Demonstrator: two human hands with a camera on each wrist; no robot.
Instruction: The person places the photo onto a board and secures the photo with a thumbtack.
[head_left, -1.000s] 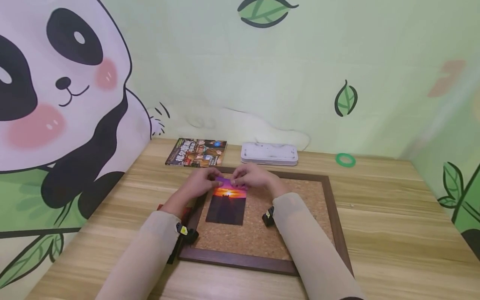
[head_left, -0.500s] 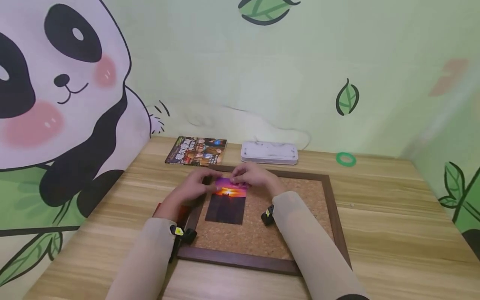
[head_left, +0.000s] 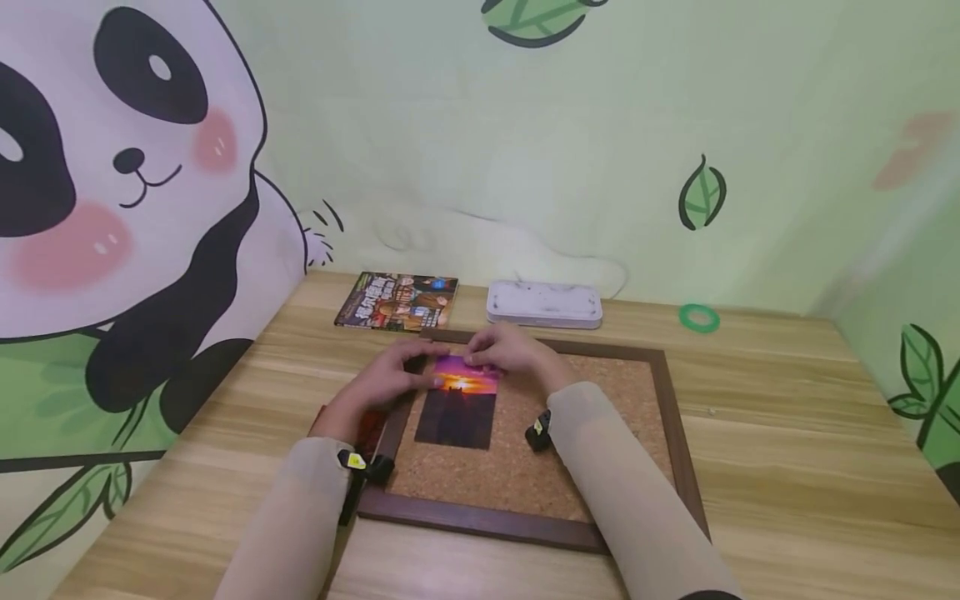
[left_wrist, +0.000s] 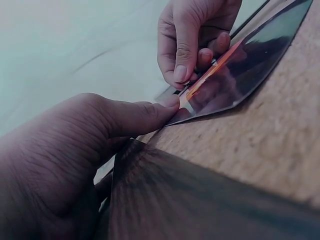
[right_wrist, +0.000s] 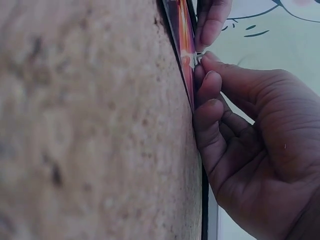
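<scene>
A sunset photo lies on the left part of a cork board with a dark wooden frame. My left hand reaches over the frame's left side, its thumb stretched out and resting on the photo's upper left edge. At the photo's top, my right hand pinches a small shiny pin between thumb and index finger. Fingertips cover most of the pin, so its shape and whether its point is in the board cannot be told. In the left wrist view the near edge of the photo bends up slightly off the cork.
Behind the board lie a comic-style book and a white tin case. A green ring, perhaps a tape roll, is at the back right. Something red and black sits partly hidden under my left wrist. A panda-painted wall closes the back.
My left hand has shifted slightly left, its thumb sliding from the photo's top edge down to its left edge. The right hand keeps its pinch at the same spot. The view has tilted slightly.
</scene>
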